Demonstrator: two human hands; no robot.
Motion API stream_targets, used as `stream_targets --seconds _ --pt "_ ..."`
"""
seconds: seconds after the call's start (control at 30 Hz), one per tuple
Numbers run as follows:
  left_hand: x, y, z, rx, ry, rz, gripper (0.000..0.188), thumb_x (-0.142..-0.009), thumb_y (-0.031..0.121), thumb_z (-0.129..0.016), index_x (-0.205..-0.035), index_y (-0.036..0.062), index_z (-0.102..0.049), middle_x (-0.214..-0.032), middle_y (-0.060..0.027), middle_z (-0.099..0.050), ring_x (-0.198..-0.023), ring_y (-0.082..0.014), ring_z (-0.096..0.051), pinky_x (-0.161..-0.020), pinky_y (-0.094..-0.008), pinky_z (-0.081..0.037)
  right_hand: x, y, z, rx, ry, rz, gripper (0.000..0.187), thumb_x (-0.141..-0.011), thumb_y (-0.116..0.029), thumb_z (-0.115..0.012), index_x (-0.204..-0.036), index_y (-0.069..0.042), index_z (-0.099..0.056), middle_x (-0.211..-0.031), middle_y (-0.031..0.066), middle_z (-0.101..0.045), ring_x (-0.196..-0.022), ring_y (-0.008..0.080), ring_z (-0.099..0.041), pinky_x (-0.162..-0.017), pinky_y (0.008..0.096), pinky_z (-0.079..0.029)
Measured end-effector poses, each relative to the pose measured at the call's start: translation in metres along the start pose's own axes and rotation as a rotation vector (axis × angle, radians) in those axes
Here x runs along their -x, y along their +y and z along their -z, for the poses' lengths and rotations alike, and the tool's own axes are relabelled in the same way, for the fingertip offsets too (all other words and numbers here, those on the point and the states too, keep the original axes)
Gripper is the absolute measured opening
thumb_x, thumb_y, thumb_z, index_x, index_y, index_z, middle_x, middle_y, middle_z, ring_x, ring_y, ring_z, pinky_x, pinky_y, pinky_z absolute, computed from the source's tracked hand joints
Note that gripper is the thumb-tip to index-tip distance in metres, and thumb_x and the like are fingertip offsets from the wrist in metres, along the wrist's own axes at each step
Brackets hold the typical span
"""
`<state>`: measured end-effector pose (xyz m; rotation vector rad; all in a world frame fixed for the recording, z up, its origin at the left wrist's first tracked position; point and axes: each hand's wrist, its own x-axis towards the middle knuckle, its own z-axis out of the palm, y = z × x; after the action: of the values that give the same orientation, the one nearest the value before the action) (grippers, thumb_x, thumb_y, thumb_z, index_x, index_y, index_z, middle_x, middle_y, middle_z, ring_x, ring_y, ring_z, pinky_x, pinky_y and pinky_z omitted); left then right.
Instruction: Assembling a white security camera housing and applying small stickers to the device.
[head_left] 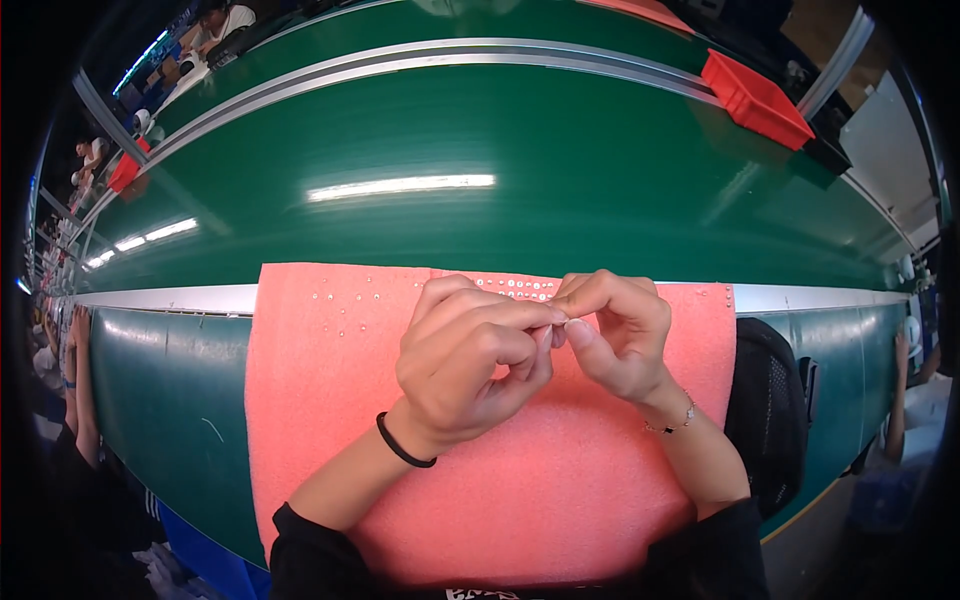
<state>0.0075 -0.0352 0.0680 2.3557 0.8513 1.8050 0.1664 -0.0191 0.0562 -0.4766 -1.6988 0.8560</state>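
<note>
Strip glare on grn surf point(500, 225); edges dk/warped.

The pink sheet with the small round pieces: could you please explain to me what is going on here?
A person's left hand and right hand meet at the fingertips above the pink sheet, around a tiny item too small to identify. Beyond the hands, small round pieces lie in close rows near the sheet's far edge; others are spread out to the left. A black bag sits beside the sheet on the right.
</note>
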Motion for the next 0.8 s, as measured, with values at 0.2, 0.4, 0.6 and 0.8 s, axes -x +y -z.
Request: stream_targets --seconds 0.2,0.4,0.6,0.8 --pt "-0.0007 0.0012 0.0029 -0.001 -0.033 -0.002 0.031 -0.063 -0.005 -0.072 -0.070 0.0125 -0.047 -0.083 0.0004 -0.067 -0.065 -0.0124 -0.059 -0.062 -0.0268 -0.041 0.0004 -0.0016 -0.0019 0.030 0.033 0.005 0.002 -0.074 0.002 -0.060 -0.076 0.001 -0.061 -0.068 0.0076 -0.064 -0.057 0.0124 -0.058 -0.051 0.0234 -0.045" --pt "0.0000 0.0005 0.0034 -0.033 -0.035 -0.033 0.030 -0.061 -0.004 -0.072 -0.072 0.0124 -0.049 -0.084 0.0006 -0.067 -0.066 -0.0129 -0.060 -0.062 -0.0272 -0.041 -0.0001 -0.0045 -0.0012 0.050 0.022 -0.005 0.005 -0.078 0.003 -0.055 -0.075 0.003 -0.059 -0.070 0.0100 -0.064 -0.059 0.0143 -0.060 -0.054 0.0252 -0.048" --pt "-0.0010 0.0015 0.0028 -0.041 -0.022 -0.033 0.030 -0.062 -0.004 -0.072 -0.071 0.0126 -0.049 -0.085 0.0005 -0.067 -0.066 -0.0131 -0.059 -0.062 -0.0272 -0.041 -0.0011 -0.0078 -0.0016 0.036 0.032 -0.028 0.007 -0.079 0.002 -0.053 -0.077 0.003 -0.060 -0.071 0.0104 -0.064 -0.059 0.0144 -0.060 -0.054 0.0249 -0.048" --pt "-0.0030 0.0021 0.0028 -0.029 -0.028 -0.039 0.030 -0.062 -0.005 -0.072 -0.071 0.0124 -0.049 -0.084 0.0004 -0.067 -0.066 -0.0135 -0.059 -0.062 -0.0273 -0.041 0.0001 -0.0024 -0.0010 0.032 0.040 0.036 0.006 -0.074 0.002 -0.059 -0.079 0.002 -0.062 -0.071 0.0095 -0.066 -0.060 0.0130 -0.061 -0.055 0.0235 -0.047"
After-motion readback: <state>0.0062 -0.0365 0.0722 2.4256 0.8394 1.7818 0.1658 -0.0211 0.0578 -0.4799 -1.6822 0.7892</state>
